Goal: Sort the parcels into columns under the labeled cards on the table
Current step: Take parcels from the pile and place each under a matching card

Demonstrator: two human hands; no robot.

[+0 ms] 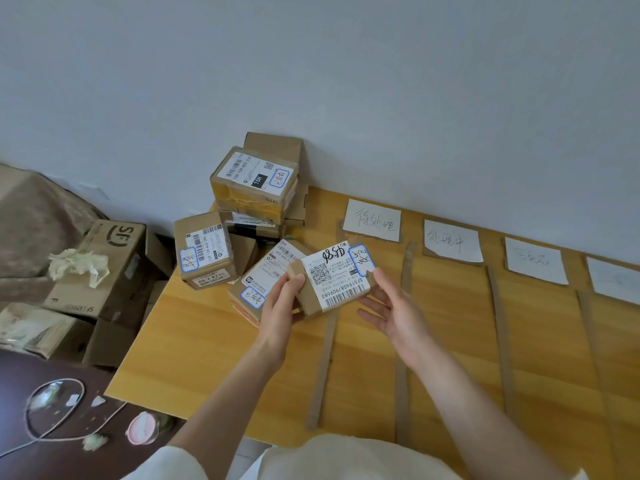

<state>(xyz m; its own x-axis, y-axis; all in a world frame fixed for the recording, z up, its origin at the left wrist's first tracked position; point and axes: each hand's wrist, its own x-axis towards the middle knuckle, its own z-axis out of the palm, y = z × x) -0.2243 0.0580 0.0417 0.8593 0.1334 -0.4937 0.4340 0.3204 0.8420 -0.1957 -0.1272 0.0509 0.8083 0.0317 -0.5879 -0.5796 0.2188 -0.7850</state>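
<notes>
A small cardboard parcel with a white shipping label and a blue-edged handwritten sticker is held above the wooden table. My left hand grips its left end. My right hand touches its right end with the thumb, palm up and fingers spread beneath. A pile of parcels is stacked at the table's far left corner, with one parcel beside it and another lying flat just behind my left hand. Several white handwritten cards lie along the far edge.
Cardboard strips divide the table into columns under the cards. Left of the table stand larger cartons with crumpled paper on top. A dark surface at lower left holds a cable and a pink round object.
</notes>
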